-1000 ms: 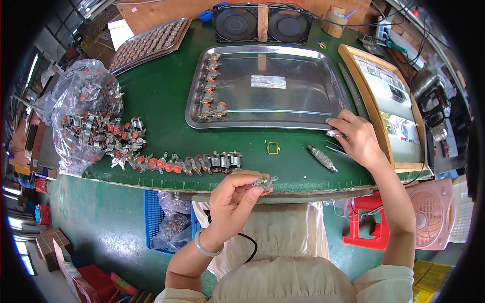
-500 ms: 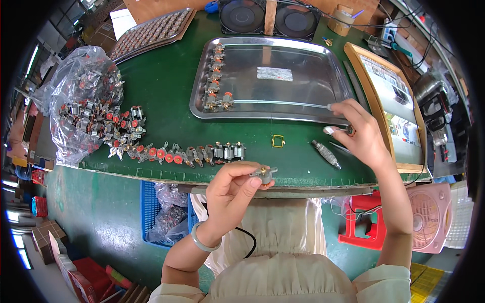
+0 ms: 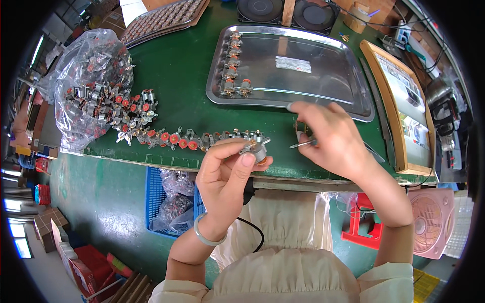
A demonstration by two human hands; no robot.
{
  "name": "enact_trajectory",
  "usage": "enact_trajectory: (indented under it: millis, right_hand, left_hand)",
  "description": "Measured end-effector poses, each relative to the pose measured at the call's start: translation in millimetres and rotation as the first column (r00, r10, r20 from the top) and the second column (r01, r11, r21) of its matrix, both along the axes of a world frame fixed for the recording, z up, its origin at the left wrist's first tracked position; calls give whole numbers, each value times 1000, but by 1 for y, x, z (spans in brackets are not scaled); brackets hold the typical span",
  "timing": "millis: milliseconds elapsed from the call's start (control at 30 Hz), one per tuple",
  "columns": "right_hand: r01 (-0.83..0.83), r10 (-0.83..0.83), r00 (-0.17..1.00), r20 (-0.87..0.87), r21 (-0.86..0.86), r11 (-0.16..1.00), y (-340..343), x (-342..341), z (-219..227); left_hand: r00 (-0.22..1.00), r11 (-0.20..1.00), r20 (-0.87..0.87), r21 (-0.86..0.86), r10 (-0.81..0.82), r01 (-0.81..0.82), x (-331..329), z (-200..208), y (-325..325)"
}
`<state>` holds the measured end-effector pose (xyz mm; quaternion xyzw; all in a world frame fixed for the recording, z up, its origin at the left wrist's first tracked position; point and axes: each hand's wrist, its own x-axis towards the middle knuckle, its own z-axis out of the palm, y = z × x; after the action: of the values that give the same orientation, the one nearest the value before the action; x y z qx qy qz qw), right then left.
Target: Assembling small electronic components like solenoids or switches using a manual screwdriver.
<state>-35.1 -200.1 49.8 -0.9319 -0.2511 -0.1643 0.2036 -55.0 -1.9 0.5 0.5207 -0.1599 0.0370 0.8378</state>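
Observation:
My left hand (image 3: 227, 169) pinches a small round grey metal motor-like part (image 3: 259, 150), with flat side tabs, between thumb and fingers, just past the bench's near edge. Over the bench, my right hand (image 3: 328, 136) is curled around a thin pointed metal tool (image 3: 303, 144), most of it hidden by the fingers. A small yellow rectangular frame (image 3: 296, 124) is between its thumb and forefinger tips; whether they touch it I cannot tell. Similar parts lie in a row (image 3: 174, 139) left of my left hand, leading to a heap at a clear plastic bag (image 3: 93, 58).
A metal tray (image 3: 323, 45) with several parts along its left side lies behind my hands. A wood-framed board (image 3: 399, 106) stands at the right, two black fans (image 3: 313, 15) at the back. A filled part tray (image 3: 161, 22) sits far left; a blue basket (image 3: 154, 202) is below the bench.
My right hand has moved left from the tray's right corner to the yellow frame and now covers where the knurled metal piece lay. My left hand has tilted the part. The whole view has shifted.

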Motion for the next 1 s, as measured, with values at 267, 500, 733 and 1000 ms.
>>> enact_trajectory:
  millis: [267,500,733,1000]
  right_hand:
    - [414,294,725,-622,736,536,-1,-16,21]
    - [458,380,710,-593,799,391,8,-21,12]
    - [408,362,748,-557,815,412,6,-26,8]
    - [384,336,775,-536,820,424,5,-29,12]
  left_hand:
    - [978,980,-64,-11,-199,199,9,16,-17]
    - [966,977,-152,4,-211,214,13,26,-22]
    - [973,980,-126,27,-192,196,12,25,-27]
    - [966,975,-153,39,-209,218,12,28,-29]
